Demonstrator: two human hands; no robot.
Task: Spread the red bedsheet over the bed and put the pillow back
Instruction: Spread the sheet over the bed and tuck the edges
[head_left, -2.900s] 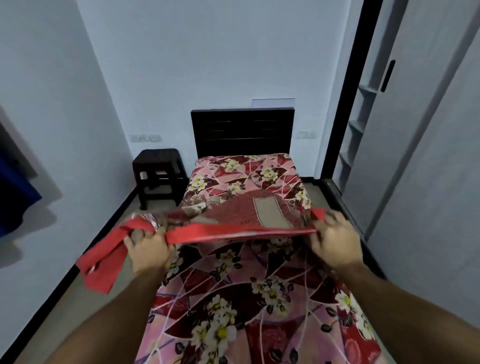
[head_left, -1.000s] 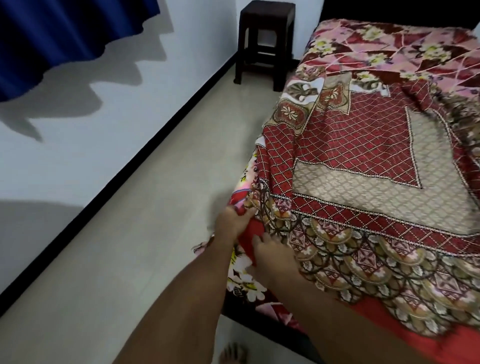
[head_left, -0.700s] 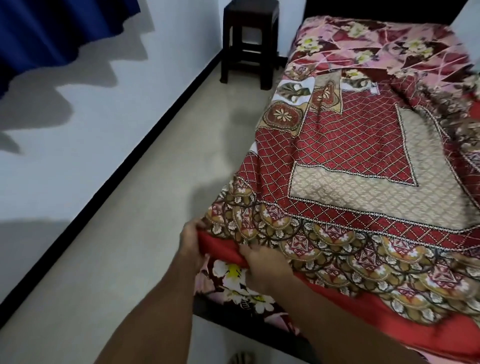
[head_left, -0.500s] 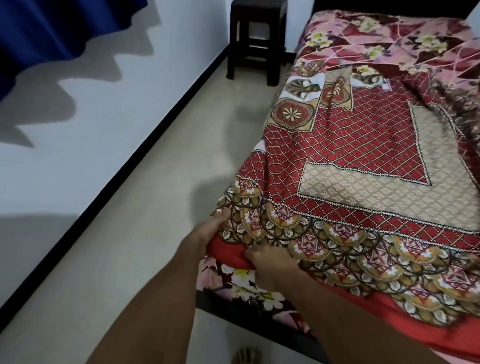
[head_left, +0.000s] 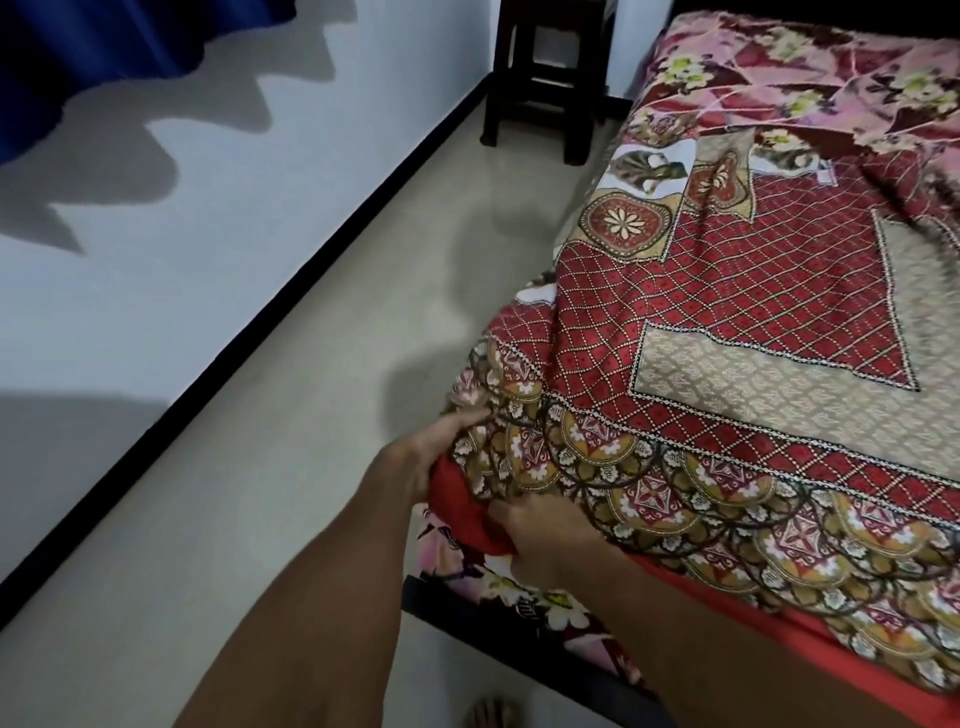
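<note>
The red bedsheet (head_left: 737, 322), patterned with diamonds and a beige panel, lies over the near half of the bed (head_left: 524, 610). Its far edge is bunched and folded, leaving the pink floral sheet (head_left: 810, 78) showing near the head. At the bed's near left corner my left hand (head_left: 431, 452) pinches the sheet's scalloped border. My right hand (head_left: 545, 535) grips the plain red hem just beside it. No pillow is in view.
A dark wooden stool (head_left: 545, 73) stands on the floor by the bed's head. A white wall with a black skirting (head_left: 291, 312) runs along the left, with a blue cloth (head_left: 104, 57) hanging on it. Beige floor lies between wall and bed. My foot (head_left: 493, 714) shows below.
After spreading the sheet from the foot of the bed, both hands came to the near left corner. In the last second they drew the corner outward over the mattress edge.
</note>
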